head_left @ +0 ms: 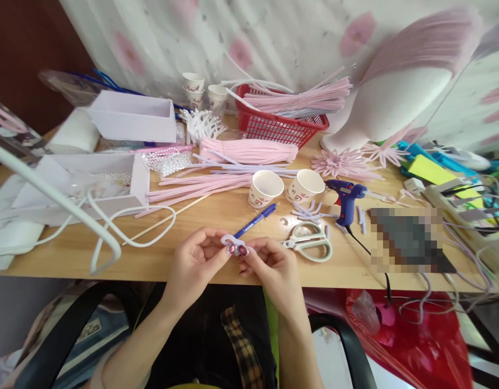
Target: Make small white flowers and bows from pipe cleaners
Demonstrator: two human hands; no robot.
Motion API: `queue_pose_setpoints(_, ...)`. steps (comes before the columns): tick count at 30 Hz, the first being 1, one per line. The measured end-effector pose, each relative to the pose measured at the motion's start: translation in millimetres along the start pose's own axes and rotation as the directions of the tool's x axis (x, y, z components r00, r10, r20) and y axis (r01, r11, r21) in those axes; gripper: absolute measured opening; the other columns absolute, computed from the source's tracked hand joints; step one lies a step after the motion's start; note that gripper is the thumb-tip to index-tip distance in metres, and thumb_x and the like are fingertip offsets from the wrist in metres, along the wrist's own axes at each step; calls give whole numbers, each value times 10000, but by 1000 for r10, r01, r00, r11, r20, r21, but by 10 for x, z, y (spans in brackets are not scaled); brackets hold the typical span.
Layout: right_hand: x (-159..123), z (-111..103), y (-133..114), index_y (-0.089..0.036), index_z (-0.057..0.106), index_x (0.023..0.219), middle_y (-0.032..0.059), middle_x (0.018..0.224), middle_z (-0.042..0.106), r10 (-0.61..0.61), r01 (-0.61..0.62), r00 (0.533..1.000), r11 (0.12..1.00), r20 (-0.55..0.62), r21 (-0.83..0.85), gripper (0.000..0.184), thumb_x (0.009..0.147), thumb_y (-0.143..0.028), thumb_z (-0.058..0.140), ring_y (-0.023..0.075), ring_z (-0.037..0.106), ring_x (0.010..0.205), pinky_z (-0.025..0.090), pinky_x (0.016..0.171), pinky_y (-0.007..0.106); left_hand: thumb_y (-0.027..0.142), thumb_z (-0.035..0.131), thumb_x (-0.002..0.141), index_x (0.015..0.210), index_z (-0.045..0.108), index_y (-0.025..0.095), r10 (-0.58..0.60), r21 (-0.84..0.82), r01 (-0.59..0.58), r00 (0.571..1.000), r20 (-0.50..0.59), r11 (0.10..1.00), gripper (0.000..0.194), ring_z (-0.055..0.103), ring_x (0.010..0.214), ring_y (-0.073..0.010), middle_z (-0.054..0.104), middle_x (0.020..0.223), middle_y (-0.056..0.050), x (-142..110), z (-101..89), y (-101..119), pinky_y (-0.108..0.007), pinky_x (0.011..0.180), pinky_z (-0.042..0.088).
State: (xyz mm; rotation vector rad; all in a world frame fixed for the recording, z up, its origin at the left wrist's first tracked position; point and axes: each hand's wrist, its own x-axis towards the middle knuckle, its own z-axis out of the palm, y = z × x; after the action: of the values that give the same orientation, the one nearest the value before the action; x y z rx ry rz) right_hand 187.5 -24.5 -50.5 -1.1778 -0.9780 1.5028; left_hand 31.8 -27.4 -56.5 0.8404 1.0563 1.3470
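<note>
Between my two hands is a small looped piece of pale lilac pipe cleaner (230, 239), held just above the table's front part. My left hand (198, 262) pinches it from the left with thumb and fingers. From the right, the thumb and fingertips of my right hand (273, 267) press on the same piece. Right behind it lies a blue pen (255, 220), slanting away. Scissors with pale handles (310, 243) rest just right of my right hand. Farther right stands a blue glue gun (347, 201), with short lilac pipe cleaner pieces (308, 210) beside it.
Two paper cups (266, 189) stand mid-table. Behind them lie pink pipe cleaner bundles (249, 151) and a red basket (281, 127). White boxes (131, 116) and a looping white cable (131, 216) occupy the left. A white mannequin head (395, 102) and a power strip (464, 227) are at right.
</note>
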Motion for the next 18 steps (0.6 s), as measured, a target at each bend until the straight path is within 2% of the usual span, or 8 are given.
queue_pose_setpoints(6,50,-137,-117,-165,734,719,-1,573,711,70,-66,991,997,115,-40,356,680,-472,911,110,640,468,590,507,219,145,826,759,898,760,200,-88,2,88,990,110,996,162,765,709,-100,812,767,25,35,-62,54,-143,704,614)
queue_pose_setpoints(9,67,-162,-141,-163,738,717,-2,563,716,81,-79,988,997,132,-21,337,669,-442,922,102,639,468,579,507,203,155,822,756,869,796,193,-90,-8,92,986,140,996,123,776,716,-119,821,775,6,38,-70,57,-157,692,627)
queue_pose_setpoints(18,149,-125,-131,-165,736,717,1,603,729,106,-106,983,994,152,-4,370,625,-459,940,106,645,502,588,530,217,155,864,685,757,821,193,-143,-15,144,986,82,989,92,790,711,-144,830,758,-13,50,-52,49,-180,717,638)
